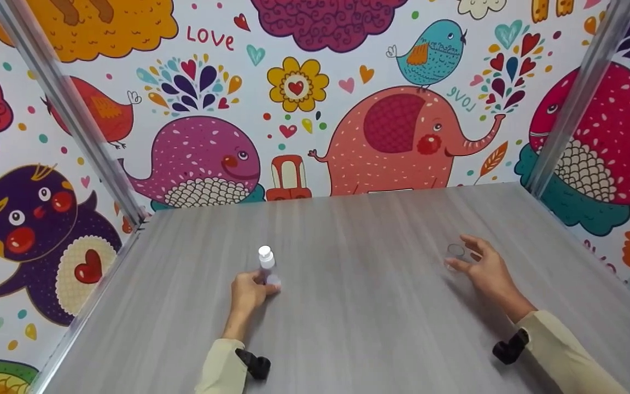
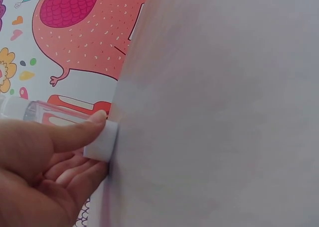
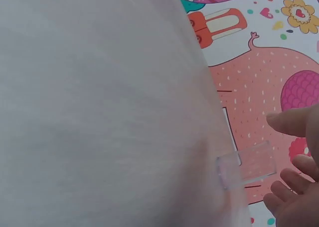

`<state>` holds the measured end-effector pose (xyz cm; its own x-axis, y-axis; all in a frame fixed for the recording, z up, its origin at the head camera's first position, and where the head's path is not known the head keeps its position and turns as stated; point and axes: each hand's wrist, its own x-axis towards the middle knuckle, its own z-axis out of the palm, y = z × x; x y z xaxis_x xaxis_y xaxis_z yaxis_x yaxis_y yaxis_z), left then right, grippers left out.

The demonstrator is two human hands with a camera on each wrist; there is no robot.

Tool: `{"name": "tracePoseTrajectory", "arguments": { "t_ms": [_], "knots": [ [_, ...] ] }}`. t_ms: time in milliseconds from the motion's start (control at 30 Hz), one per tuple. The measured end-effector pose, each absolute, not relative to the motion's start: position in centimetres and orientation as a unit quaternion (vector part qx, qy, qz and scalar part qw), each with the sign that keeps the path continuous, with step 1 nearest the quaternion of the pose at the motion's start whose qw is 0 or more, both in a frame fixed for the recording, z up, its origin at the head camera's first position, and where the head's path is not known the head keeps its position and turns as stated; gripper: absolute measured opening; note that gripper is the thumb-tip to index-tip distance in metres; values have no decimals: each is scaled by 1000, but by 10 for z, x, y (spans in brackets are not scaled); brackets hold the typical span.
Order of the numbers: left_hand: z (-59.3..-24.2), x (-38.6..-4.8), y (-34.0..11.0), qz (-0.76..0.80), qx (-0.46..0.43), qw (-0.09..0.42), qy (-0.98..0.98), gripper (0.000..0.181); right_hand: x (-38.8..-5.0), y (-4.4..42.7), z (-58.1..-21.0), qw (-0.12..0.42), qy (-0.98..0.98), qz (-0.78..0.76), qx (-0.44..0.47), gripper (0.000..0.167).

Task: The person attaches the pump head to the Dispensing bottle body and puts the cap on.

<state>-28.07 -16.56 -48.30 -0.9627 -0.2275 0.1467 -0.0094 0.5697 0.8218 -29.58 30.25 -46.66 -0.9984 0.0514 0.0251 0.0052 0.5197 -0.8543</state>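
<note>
My left hand holds a small clear pump bottle with a white top, upright at the table surface. In the left wrist view the thumb lies along one side of the bottle, near its white base, and the fingers curl round the other side. Toward the right, a small clear plastic cup stands on the table. Spread around it, the thumb and fingers of my right hand are apart from the cup in the right wrist view.
The grey wood-grain table meets a cartoon-printed wall at the back. Metal posts rise at the left and right rear corners. Each sleeve carries a black wrist camera.
</note>
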Motion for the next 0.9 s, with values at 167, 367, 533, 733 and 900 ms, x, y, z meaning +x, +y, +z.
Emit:
{"name": "tracePoseTrajectory", "arguments": {
  "t_ms": [167, 367, 533, 733, 900],
  "knots": [
    [-482, -281, -166, -455, 67, 117, -880, 39, -300, 302, -471, 34, -858, 511, -33, 82],
    [-484, -281, -166, -458, 71, 112, -879, 42, -301, 300, -477, 30, -842, 536, -56, 77],
    [-483, -282, -165, -468, 72, 107, -874, 40, -301, 301, -482, 28, -849, 524, -59, 74],
    [-483, -281, -165, -471, 73, 108, -872, 39, -302, 299, -486, 31, -850, 521, -65, 69],
    [-483, -281, -165, -470, 70, 113, -873, 41, -302, 299, -487, 35, -844, 530, -76, 65]
  ]
}}
